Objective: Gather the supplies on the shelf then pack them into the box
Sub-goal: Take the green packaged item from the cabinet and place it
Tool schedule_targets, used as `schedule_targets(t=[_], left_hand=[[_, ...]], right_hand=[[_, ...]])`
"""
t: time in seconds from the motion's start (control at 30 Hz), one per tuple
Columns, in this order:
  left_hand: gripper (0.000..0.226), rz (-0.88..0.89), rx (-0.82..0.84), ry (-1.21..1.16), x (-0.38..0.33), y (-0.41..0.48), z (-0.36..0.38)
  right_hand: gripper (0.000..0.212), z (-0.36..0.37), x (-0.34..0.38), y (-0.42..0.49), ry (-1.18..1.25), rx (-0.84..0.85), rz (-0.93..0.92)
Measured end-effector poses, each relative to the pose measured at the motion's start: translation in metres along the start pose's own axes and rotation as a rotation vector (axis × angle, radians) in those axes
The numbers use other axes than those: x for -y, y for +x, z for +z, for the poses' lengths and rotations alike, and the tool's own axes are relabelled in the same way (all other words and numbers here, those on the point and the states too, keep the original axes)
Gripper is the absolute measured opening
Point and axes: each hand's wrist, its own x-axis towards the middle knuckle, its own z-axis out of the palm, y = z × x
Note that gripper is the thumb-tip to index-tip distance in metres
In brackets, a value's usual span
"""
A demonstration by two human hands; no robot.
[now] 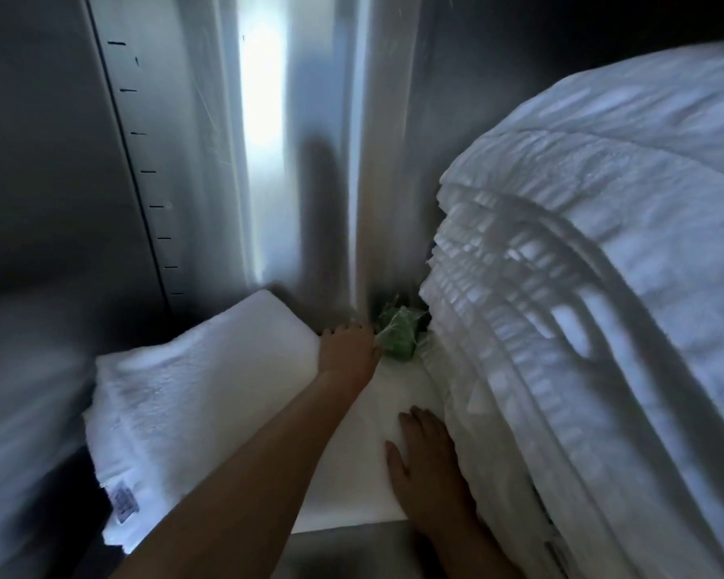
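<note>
Now | left hand (345,348) fingers curled at green packet (400,334) (blurred) | right hand (429,465) fingers flat, spread on white sheet (352,453)

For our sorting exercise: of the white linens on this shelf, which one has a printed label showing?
The folded towel on the left, under the left hand; its label hangs at the near corner. The quilted bedding on the right shows none.

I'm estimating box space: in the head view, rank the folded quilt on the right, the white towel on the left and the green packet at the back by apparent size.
1. Folded quilt, though it lies nearest the camera, which inflates it.
2. White towel.
3. Green packet, partly hidden and farthest back.
</note>
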Motion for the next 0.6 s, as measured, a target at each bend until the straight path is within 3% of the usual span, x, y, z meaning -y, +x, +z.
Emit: schedule_targets(t=[0.17, 0.6], left_hand=[[0.023, 0.002, 0.009, 0.059, 0.001, 0.006, -0.004], [0.025, 0.089, -0.099, 0.102, 0.051, -0.017, -0.032]], right_hand=[[0.058, -0.001, 0.0, 0.0, 0.001, -0.006, -0.005], [0.059, 0.004, 0.0, -0.003, 0.05, -0.077, 0.015]])
